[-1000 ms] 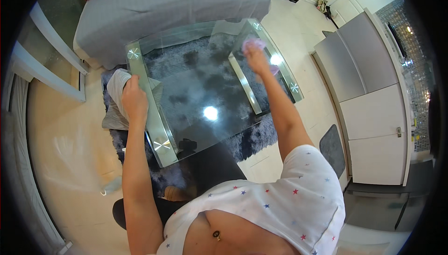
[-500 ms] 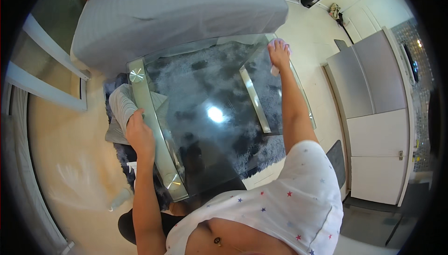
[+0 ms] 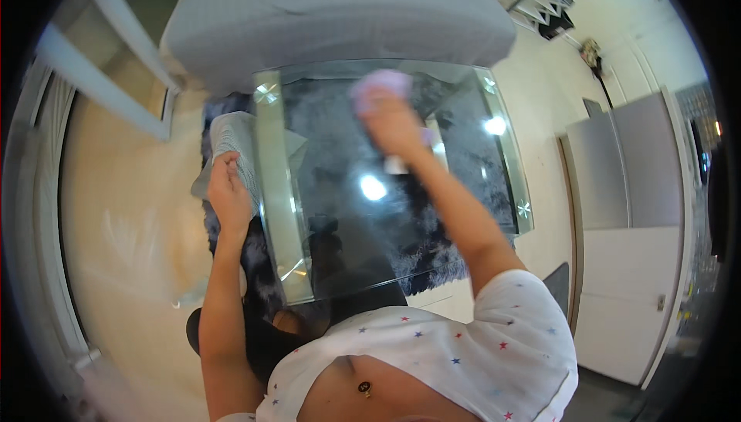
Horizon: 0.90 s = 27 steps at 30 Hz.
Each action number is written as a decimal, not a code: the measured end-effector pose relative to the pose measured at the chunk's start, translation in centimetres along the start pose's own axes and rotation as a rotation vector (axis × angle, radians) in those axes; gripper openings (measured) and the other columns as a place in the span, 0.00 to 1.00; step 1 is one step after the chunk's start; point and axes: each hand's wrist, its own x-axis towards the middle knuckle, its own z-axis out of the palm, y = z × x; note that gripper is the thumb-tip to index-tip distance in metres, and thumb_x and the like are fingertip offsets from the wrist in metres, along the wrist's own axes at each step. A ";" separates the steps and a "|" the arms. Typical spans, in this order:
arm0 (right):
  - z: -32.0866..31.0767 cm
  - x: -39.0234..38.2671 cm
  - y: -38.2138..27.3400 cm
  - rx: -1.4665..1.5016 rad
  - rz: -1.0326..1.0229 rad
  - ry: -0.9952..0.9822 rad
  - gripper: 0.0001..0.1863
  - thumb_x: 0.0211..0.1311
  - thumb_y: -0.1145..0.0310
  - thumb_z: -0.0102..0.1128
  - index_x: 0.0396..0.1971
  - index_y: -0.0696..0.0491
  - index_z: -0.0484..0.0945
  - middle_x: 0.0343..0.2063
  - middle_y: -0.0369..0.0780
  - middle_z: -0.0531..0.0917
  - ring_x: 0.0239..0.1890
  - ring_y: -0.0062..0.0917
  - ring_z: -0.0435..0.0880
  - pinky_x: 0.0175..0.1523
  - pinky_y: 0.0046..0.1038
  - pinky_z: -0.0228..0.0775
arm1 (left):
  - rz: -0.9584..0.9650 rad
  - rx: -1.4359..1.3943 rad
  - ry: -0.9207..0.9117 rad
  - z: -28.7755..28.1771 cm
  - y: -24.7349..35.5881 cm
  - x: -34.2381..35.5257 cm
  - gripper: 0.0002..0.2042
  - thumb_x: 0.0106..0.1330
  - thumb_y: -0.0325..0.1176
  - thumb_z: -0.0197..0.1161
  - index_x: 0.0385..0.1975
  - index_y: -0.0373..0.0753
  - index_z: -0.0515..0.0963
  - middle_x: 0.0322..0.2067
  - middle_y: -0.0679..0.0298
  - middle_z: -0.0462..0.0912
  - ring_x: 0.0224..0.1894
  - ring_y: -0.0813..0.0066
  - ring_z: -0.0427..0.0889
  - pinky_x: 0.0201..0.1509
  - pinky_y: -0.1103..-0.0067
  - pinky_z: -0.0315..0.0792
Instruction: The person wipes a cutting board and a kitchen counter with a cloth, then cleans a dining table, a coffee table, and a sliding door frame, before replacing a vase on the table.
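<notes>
A pink cloth (image 3: 384, 81) is bunched under my right hand (image 3: 390, 123), which reaches across the far middle of the glass table (image 3: 347, 244). Motion blurs both, and a white bit hangs by the wrist. The cloth looks pressed on the glass top. At the table's left side, my left hand (image 3: 229, 190) has its fingers curled on a grey striped cloth or cushion (image 3: 234, 135), whose exact kind I cannot make out. More grey fabric shows through the glass beside it.
A dark grey shaggy rug (image 3: 332, 125) lies under the table. Behind it stands a sofa (image 3: 340, 17) with a light grey cover. Grey and white cabinets (image 3: 629, 268) line the right, and a white-framed sliding door (image 3: 108, 86) is at the left.
My right hand has swept the pink cloth leftward from the table's far right corner to the far middle. My left hand stays at the striped thing while the view has shifted.
</notes>
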 end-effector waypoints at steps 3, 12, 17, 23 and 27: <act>-2.0 -5.3 10.6 0.053 0.392 0.003 0.25 0.66 0.61 0.38 0.60 0.58 0.60 0.61 0.50 0.62 0.64 0.42 0.58 0.67 0.38 0.48 | -0.260 -0.038 -0.077 -4.6 -0.1 -0.1 0.06 0.66 0.25 0.48 0.37 0.35 0.73 0.32 0.57 0.78 0.34 0.66 0.77 0.40 0.78 0.69; -3.8 -2.3 -13.7 0.398 -0.405 -0.154 0.18 0.61 0.59 0.49 0.49 0.48 0.72 0.54 0.41 0.71 0.58 0.38 0.67 0.61 0.38 0.58 | -0.213 -0.136 0.110 -9.2 -2.0 -2.8 0.07 0.68 0.30 0.49 0.38 0.36 0.74 0.30 0.62 0.78 0.32 0.76 0.74 0.40 0.81 0.68; -2.6 5.5 -12.8 0.140 -0.640 -0.281 0.22 0.64 0.57 0.42 0.53 0.54 0.69 0.56 0.43 0.70 0.59 0.37 0.66 0.62 0.37 0.56 | -0.256 -0.123 0.073 -10.0 -1.8 -2.7 0.07 0.68 0.30 0.49 0.38 0.37 0.74 0.29 0.60 0.79 0.31 0.75 0.75 0.38 0.80 0.68; 1.3 12.5 -5.9 0.183 -0.259 0.051 0.24 0.66 0.55 0.38 0.54 0.56 0.68 0.57 0.43 0.68 0.61 0.39 0.63 0.64 0.37 0.54 | -0.218 -0.057 0.053 -10.3 -3.4 -3.0 0.08 0.68 0.31 0.49 0.39 0.37 0.74 0.30 0.57 0.79 0.30 0.68 0.77 0.37 0.77 0.69; 0.3 6.3 -12.2 0.312 -0.353 -0.196 0.28 0.65 0.52 0.38 0.61 0.51 0.60 0.61 0.44 0.63 0.64 0.38 0.59 0.67 0.37 0.48 | -0.294 -0.035 0.048 -11.4 -4.4 -2.9 0.08 0.68 0.31 0.49 0.39 0.37 0.74 0.31 0.56 0.80 0.31 0.67 0.78 0.38 0.77 0.70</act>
